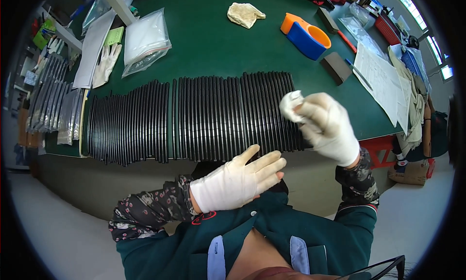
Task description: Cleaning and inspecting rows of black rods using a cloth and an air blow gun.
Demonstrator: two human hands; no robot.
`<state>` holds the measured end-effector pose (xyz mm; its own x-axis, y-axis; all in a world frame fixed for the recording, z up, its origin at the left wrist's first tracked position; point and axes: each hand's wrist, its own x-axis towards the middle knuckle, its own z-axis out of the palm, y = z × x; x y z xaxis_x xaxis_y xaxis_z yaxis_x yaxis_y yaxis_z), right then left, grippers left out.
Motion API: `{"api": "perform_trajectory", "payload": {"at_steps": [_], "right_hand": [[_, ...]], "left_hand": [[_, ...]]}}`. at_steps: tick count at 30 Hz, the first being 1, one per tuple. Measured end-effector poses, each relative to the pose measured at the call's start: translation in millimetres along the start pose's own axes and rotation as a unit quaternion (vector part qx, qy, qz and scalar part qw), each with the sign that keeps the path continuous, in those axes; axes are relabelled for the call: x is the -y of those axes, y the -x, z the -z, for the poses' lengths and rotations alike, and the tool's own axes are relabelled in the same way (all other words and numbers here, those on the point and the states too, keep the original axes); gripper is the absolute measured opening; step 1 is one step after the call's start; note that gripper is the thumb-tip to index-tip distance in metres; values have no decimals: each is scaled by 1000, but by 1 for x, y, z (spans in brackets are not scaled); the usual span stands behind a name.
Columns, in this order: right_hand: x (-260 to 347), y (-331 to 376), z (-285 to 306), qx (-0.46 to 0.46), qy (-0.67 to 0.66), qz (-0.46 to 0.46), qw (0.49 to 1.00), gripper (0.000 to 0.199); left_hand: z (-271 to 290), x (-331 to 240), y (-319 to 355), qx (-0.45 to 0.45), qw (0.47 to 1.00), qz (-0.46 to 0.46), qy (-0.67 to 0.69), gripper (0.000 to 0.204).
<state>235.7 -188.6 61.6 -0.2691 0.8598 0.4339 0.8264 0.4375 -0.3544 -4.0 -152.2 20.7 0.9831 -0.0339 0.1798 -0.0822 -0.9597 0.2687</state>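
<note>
A long row of thin black rods lies side by side along the near edge of the green table, their ends sticking out a little over it. My right hand, in a white glove, pinches a small wad of white cloth above the right end of the row. My left hand, gloved in white too, is just in front of the table edge near the rods' lower ends. Its fingers are stretched out, palm down, and I see nothing held in it. Whether its fingertips touch the rods I cannot tell.
The green table carries a crumpled cloth, an orange and blue tape dispenser, a dark block, papers with a pen, and a plastic bag beside a spare glove. Bagged rods lie at the left.
</note>
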Motion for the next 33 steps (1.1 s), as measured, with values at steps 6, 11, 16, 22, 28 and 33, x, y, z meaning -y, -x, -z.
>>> {"api": "perform_trajectory", "payload": {"at_steps": [6,11,16,22,28,33], "right_hand": [[7,11,-25,186,-50,108,975,59],[-5,-1,-34,254,-4,104,962,63],[-40,-48,-62,156,83,81,981,59],[9,-23,-43,245,-153,162,944,67],[-26,-64,-63,198,8,134,971,57],[-19,-59,-68,181,-46,172,967,63]], "left_hand": [[-32,4,7,-108,991,74,-27,41],[-50,-2,9,-192,975,99,-49,40],[-53,0,7,-187,977,95,-43,44],[-59,4,11,-203,976,71,-24,38],[-63,4,7,-240,969,56,-23,33],[-64,8,9,-243,968,55,-21,34]]}}
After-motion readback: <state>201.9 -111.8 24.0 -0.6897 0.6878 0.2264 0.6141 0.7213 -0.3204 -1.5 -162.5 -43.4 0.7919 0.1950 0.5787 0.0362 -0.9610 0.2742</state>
